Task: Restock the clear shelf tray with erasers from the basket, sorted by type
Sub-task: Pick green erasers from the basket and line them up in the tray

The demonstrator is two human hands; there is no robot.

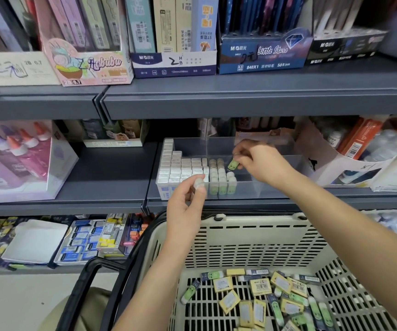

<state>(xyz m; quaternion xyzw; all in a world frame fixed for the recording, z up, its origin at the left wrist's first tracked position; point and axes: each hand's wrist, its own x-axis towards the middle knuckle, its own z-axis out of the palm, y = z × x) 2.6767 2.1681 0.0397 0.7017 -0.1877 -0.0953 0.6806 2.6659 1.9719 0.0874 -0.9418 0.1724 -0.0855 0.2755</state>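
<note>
Tray: the clear tray (264, 191) sat on the middle grey shelf (111, 168), straight ahead and just above the basket, so each piece had only a short way to go.
Left section: white erasers (183, 169) stood on end in tight rows, stepped higher toward the back.
Next section: green erasers (221, 181) stood upright in short rows beside the white ones, each type in its own section.
Right hand: the right hand (263, 161) reached over the tray, pinching a green eraser (233, 165) in its fingertips above the green rows, probably to add it there.
Left hand: the left hand (186, 201) hovered at the tray's front wall, thumb and fingers closed on a pale eraser (198, 183), seemingly waiting its turn.
Basket: the cream basket (252, 235) sat below the shelf edge, with loose erasers (260, 286), yellow and green, scattered on its floor.
Hard to tell: the pale eraser's type was blurred; the right hand hid the back of the green rows; glare off the tray walls obscured its right end; the basket's near side was cut off.
</note>
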